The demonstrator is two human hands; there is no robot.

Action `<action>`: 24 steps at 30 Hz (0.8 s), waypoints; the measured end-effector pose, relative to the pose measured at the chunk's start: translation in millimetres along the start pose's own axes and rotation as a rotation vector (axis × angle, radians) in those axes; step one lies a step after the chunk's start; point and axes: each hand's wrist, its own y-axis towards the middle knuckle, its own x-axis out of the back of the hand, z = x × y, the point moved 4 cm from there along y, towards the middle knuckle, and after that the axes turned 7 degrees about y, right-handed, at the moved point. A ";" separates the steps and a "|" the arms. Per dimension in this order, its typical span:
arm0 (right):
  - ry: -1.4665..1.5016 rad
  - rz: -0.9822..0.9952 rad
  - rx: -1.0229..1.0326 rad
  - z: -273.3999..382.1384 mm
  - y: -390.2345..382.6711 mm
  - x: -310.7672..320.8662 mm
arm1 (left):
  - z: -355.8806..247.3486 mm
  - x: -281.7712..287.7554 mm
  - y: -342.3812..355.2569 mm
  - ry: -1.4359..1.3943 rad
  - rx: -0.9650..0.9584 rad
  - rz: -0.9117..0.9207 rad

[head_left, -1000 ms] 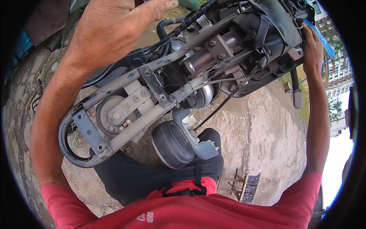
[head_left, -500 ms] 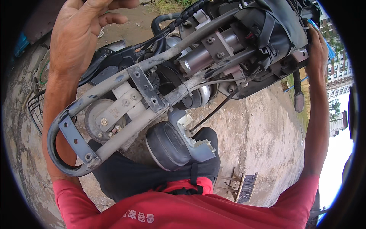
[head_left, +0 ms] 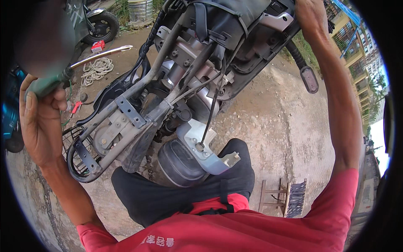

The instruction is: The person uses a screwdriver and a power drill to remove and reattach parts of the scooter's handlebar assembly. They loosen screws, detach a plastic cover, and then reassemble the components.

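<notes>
In my left hand [head_left: 42, 126], raised at the left, is a green piece with a chrome rod [head_left: 42, 86]. The rod leaves it through a dark collar and points to the upper right; a blurred patch hides what lies above the green part. My right hand [head_left: 312, 19] reaches to the far side of a stripped scooter [head_left: 201, 63], beside a grey panel, its fingertips hidden. The scooter's tube frame [head_left: 161, 67] runs down to a loop with a round horn [head_left: 105, 140]. Below it, over my legs, a black rounded housing [head_left: 180, 161] sits against a pale grey bracket [head_left: 205, 145].
On the ground at the left lie a coiled rope [head_left: 96, 71], a red box [head_left: 98, 46] and a red tool [head_left: 76, 107]. Behind are another motorbike's wheel [head_left: 102, 27] and a metal bucket [head_left: 140, 11]. A small stool [head_left: 294, 199] stands at lower right; a turn signal [head_left: 310, 80] juts out.
My left hand has moved down and left, and the green piece with its rod has come into view. My view has shifted, so the scooter and right hand appear further left.
</notes>
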 end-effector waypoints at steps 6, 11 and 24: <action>0.525 0.270 -0.152 -29.4 -15.5 26.7 | -30.3 -58.8 -45.5 0.201 -0.050 0.093; 0.797 0.057 -0.354 -82.9 -90.4 80.9 | -26.1 -75.7 -70.3 0.341 0.083 0.061; 0.710 0.251 -0.549 -52.1 -218.2 -44.1 | -11.5 -75.4 -59.4 0.279 0.205 -0.020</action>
